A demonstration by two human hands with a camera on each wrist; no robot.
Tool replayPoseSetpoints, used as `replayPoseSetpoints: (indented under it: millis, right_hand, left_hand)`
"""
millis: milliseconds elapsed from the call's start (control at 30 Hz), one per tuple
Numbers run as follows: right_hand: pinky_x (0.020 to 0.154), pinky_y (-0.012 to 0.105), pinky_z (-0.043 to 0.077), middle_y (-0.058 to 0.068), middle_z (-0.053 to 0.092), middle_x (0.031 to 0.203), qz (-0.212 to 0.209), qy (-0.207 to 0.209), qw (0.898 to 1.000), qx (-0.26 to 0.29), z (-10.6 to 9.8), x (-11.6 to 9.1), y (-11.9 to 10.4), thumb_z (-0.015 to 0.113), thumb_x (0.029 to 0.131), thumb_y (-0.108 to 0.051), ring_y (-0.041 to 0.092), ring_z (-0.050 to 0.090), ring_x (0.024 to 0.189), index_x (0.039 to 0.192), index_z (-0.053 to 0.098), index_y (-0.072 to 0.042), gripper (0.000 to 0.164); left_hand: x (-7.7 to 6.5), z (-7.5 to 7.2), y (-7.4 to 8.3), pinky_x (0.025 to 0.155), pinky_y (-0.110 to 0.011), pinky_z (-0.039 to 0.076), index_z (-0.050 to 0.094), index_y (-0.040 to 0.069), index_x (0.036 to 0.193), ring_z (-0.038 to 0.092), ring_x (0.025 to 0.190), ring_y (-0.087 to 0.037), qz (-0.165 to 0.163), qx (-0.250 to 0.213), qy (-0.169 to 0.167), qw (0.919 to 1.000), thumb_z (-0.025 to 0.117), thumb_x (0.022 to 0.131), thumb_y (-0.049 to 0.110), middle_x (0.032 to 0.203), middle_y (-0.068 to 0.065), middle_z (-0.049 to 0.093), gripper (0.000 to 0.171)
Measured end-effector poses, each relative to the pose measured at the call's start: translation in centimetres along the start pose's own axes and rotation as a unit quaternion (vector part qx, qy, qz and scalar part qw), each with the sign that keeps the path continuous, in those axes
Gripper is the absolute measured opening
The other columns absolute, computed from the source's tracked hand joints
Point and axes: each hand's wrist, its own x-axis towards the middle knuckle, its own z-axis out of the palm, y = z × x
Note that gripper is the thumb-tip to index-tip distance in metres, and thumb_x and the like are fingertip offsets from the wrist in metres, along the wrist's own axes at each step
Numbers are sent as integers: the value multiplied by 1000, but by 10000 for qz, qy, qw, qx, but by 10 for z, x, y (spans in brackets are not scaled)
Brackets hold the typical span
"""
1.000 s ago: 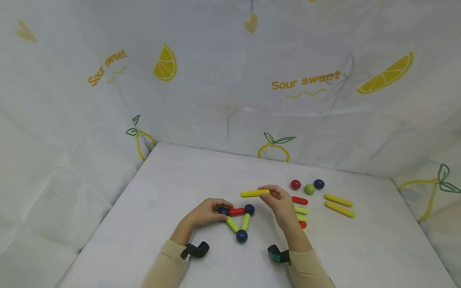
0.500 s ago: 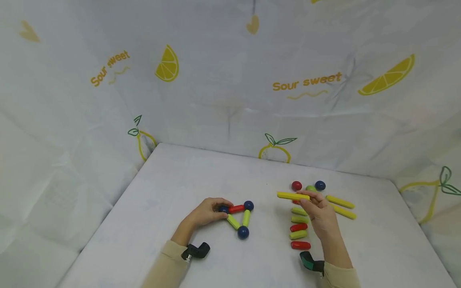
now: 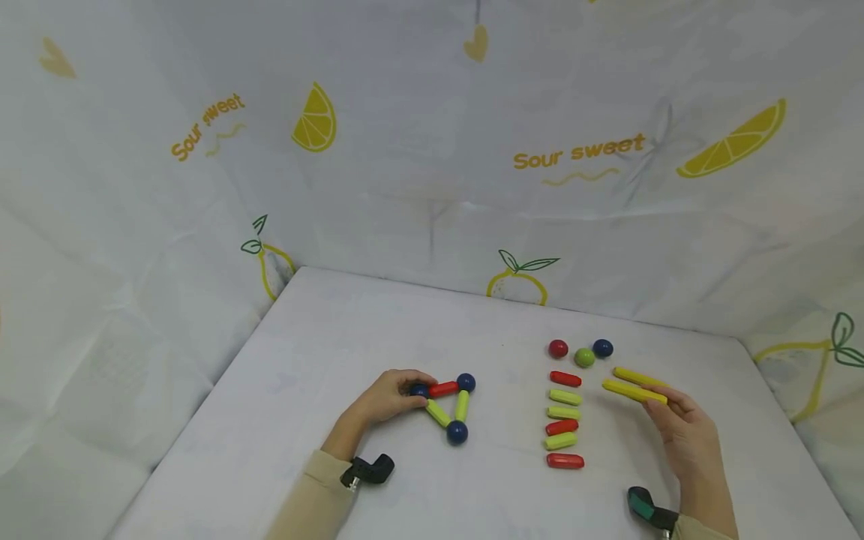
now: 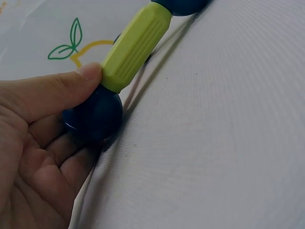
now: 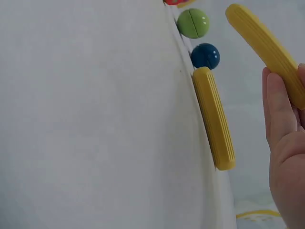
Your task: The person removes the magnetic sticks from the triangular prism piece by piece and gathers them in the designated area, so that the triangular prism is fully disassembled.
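Our left hand (image 3: 390,395) grips the triangle's (image 3: 462,406) blue corner ball (image 4: 96,115) | our right hand (image 3: 690,435) pinches a yellow stick (image 3: 633,391) | we see a second stick (image 5: 213,119) on the surface (image 3: 499,480)

At nine o'clock the left hand (image 4: 33,155) holds a blue ball (image 4: 97,114), its thumb on the near end of a yellow-green rod (image 4: 136,47). Joined to the ball, that rod slants toward one o'clock and meets a second blue ball (image 4: 183,5) (cropped by the top edge). White tabletop (image 4: 209,138) spreads from two to six; printed green leaves (image 4: 76,34) show at ten.
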Motion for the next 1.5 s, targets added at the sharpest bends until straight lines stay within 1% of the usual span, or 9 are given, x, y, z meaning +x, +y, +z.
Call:
replayPoseSetpoints:
  millis: [233,367,433,633,700,967,1267,1400,1500]
  right_hand:
    - [77,12,52,-14,65,101,483,707,9929,-821,-28,3,4,72,82,-6,-5,61,93,112,64,-9,30]
    - [72,7,49,-20,60,100,949,1282,9690,-1888,-38,6,10,73,83,-19,-8,55,95,119,61,-16,38]
    - [71,5,47,-19,59,107,1170,1571,9466,-2561,-41,7,13,71,86,-24,-7,52,99,122,60,-19,38]
    - [69,5,40,-3,54,130,1188,1861,8493,-4795,-46,12,20,61,92,-32,-1,47,109,130,55,-15,42]
    - [69,6,39,3,53,130,1059,1884,8360,-5044,-45,14,22,60,93,-28,1,47,105,131,54,-11,42]
    - [100,43,41,18,46,141,716,1774,8168,-5442,-39,15,23,55,95,-15,32,42,126,138,45,-3,46]
    - [110,44,34,19,31,151,820,1796,8254,-5290,-37,17,22,49,97,-12,34,32,138,146,31,-4,52]
    - [109,46,35,17,30,153,873,2036,8262,-5180,-35,16,19,49,98,-21,33,33,138,147,30,-7,55]
    - [110,45,35,13,30,154,889,2174,8343,-4987,-30,13,14,49,98,-29,30,32,139,148,29,-11,57]
  left_hand:
    - [0,1,-8,101,-37,44,66,18,118,55,119,-18,45,-13,-50,10000,71,85,22,120,0,65,33]
    - [0,2,-7,101,-39,44,66,18,117,56,118,-19,39,-56,-38,10000,71,85,21,121,0,65,33]
    - [0,2,-7,101,-38,43,66,18,117,55,118,-19,28,-54,-32,10000,71,85,21,121,0,65,33]
    - [0,2,-8,100,-36,45,66,18,118,56,118,-18,91,34,-47,9999,71,86,23,121,0,65,33]
    - [-1,2,-8,100,-35,45,65,17,119,56,118,-18,107,74,-45,9999,70,86,23,121,0,65,34]
    - [0,1,-11,101,-35,44,65,18,119,55,120,-17,110,98,-41,9999,70,86,24,122,2,64,34]
    - [1,0,-11,102,-39,43,65,19,120,54,120,-17,116,130,-16,9998,70,86,24,122,2,64,34]
    - [2,0,-11,102,-39,44,65,19,119,55,120,-18,80,189,-5,9998,70,86,25,121,1,64,34]
    - [1,0,-10,101,-41,44,65,18,119,55,119,-20,85,190,-14,9998,70,86,25,121,0,65,34]
